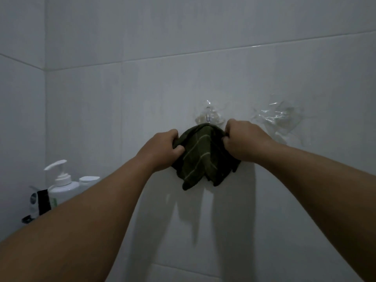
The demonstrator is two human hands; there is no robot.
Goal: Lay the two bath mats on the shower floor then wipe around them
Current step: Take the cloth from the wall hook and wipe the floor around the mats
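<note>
Both grips closed on dark green cloth (200, 154): left hand (162, 148) pinching left edge, right hand (243, 139) bunching right edge. Cloth against tiled wall (122, 98), just below clear hook (208, 116). Pump bottle (63, 185) far left.

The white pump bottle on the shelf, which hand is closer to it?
Left. The left hand grips the dark green cloth's left edge, up and right of the pump bottle. The right hand grips the far edge, farther away.

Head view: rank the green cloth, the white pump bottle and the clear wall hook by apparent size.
1. green cloth
2. white pump bottle, partly hidden by the forearm and nearer, so this place is unsure
3. clear wall hook
</note>
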